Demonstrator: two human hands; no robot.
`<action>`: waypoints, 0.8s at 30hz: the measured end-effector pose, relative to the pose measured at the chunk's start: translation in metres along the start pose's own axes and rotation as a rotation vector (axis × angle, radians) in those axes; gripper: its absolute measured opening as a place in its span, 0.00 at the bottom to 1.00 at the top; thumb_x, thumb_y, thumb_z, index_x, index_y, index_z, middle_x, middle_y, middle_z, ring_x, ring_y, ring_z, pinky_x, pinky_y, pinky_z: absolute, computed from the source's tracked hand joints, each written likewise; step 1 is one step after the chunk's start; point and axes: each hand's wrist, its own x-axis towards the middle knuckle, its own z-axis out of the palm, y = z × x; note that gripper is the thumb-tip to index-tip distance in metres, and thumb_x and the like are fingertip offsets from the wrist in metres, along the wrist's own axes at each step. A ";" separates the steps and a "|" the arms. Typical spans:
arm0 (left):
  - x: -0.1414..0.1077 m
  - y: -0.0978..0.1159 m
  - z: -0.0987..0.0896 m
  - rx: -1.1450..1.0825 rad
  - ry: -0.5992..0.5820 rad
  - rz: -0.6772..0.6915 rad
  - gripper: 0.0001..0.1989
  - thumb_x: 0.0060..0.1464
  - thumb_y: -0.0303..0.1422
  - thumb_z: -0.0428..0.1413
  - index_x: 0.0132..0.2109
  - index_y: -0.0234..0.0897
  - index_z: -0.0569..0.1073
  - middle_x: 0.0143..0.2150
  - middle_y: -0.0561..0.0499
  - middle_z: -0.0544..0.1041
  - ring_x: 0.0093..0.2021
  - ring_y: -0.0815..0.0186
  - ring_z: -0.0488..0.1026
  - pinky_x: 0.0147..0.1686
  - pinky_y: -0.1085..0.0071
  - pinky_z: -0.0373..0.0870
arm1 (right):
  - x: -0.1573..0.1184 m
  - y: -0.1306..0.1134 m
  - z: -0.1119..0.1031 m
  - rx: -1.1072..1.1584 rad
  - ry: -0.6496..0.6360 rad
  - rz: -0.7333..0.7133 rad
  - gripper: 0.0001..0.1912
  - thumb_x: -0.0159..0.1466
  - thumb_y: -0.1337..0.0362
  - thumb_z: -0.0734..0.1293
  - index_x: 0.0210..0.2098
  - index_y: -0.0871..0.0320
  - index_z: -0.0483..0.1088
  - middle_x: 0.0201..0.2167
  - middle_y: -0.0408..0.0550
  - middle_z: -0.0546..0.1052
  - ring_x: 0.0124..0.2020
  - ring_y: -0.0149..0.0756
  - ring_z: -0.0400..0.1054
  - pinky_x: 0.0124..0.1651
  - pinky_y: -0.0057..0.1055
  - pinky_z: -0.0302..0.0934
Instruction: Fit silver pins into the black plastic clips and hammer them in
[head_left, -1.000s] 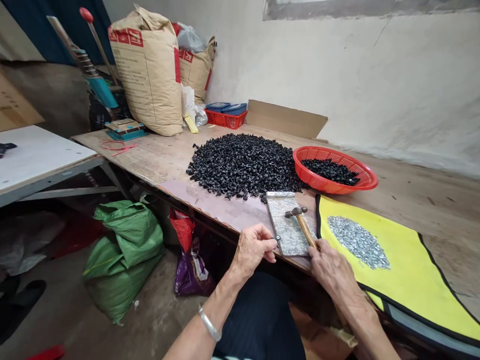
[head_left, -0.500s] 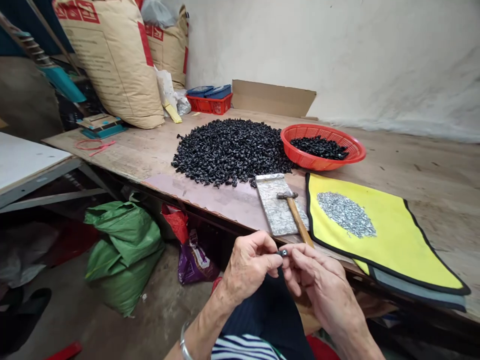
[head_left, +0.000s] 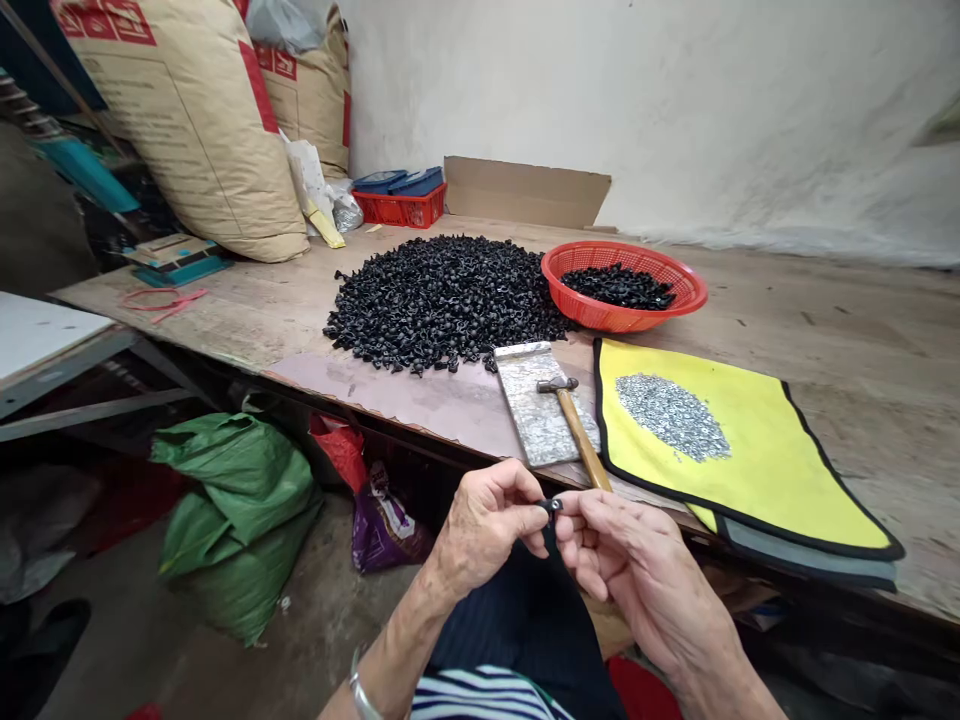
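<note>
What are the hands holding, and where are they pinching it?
A small black clip, pinched at both sides by the fingertips of the left hand and right hand.

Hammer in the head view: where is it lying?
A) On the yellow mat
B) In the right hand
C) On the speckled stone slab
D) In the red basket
C: the hammer has its metal head resting on the speckled stone slab, with its wooden handle running toward the table's near edge.
</note>
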 end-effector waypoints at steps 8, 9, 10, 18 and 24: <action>-0.001 -0.012 -0.010 -0.157 -0.065 0.036 0.06 0.43 0.26 0.60 0.30 0.30 0.71 0.21 0.51 0.73 0.20 0.66 0.73 0.21 0.70 0.74 | -0.006 -0.002 0.006 -0.065 0.004 -0.006 0.16 0.53 0.57 0.71 0.30 0.66 0.75 0.24 0.52 0.74 0.20 0.27 0.64 0.15 0.20 0.54; 0.000 -0.013 -0.010 -0.161 -0.066 0.036 0.06 0.43 0.26 0.60 0.30 0.30 0.71 0.21 0.51 0.73 0.19 0.66 0.73 0.21 0.70 0.74 | -0.006 -0.002 0.007 -0.069 0.005 -0.005 0.16 0.53 0.56 0.71 0.30 0.66 0.75 0.24 0.52 0.74 0.20 0.27 0.64 0.15 0.20 0.54; 0.000 -0.014 -0.011 -0.162 -0.066 0.035 0.06 0.43 0.27 0.60 0.30 0.30 0.71 0.21 0.51 0.73 0.19 0.66 0.73 0.20 0.70 0.74 | -0.006 -0.001 0.007 -0.073 0.004 -0.003 0.16 0.53 0.56 0.71 0.30 0.66 0.75 0.24 0.52 0.74 0.20 0.27 0.63 0.15 0.20 0.54; -0.006 -0.008 -0.009 0.215 -0.039 0.034 0.02 0.44 0.24 0.54 0.27 0.33 0.68 0.20 0.54 0.70 0.20 0.68 0.71 0.22 0.73 0.69 | 0.004 0.010 0.005 -0.422 0.097 -0.028 0.13 0.53 0.57 0.68 0.22 0.62 0.68 0.14 0.42 0.69 0.12 0.22 0.56 0.14 0.19 0.47; -0.007 -0.013 -0.017 0.456 -0.112 0.045 0.05 0.45 0.23 0.50 0.24 0.35 0.65 0.22 0.53 0.69 0.21 0.68 0.70 0.23 0.74 0.66 | 0.009 0.020 -0.009 -0.543 -0.060 0.065 0.12 0.59 0.58 0.62 0.25 0.60 0.64 0.15 0.40 0.69 0.11 0.21 0.55 0.13 0.19 0.45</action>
